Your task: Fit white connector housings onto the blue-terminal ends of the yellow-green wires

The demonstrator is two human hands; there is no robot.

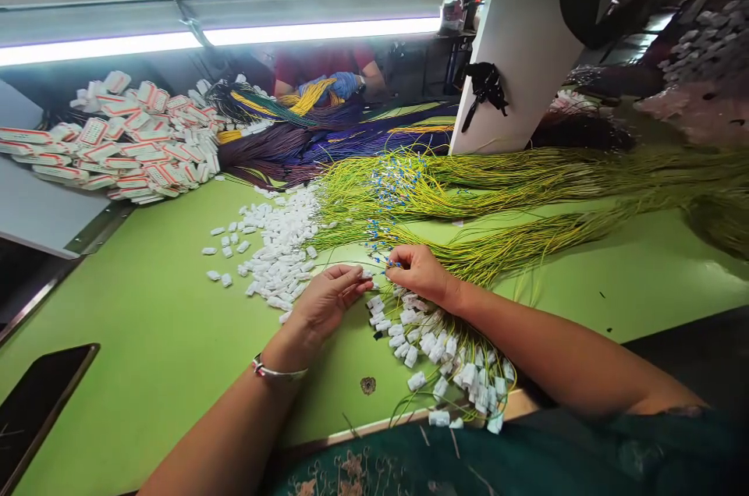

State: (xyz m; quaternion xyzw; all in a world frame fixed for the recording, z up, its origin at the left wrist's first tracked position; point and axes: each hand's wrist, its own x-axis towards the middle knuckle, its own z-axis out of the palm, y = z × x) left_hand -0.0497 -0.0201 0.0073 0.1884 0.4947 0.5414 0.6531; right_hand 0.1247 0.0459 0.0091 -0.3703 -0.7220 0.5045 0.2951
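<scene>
My left hand [324, 301], with a silver bangle at its wrist, pinches a small white connector housing [367, 274] between thumb and fingertips. Just to its right, my right hand [426, 275] is closed in a pinch on a thin yellow-green wire, whose end is largely covered by the fingers. Blue-collared wire ends [378, 235] lie right behind that hand. Loose white housings [284, 246] are heaped beyond my left hand. Below my right forearm hangs a cluster of white housings on wires [433, 344], partly over the table's front edge.
Long yellow-green wire bundles [527, 242] run off to the right. White connectors with orange-red stripes [146, 141] are piled at back left beside dark wires [328, 137]. A phone [40, 410] lies front left. Behind the lamp [328, 32] a person's blue-gloved hand [345, 84] holds yellow wires.
</scene>
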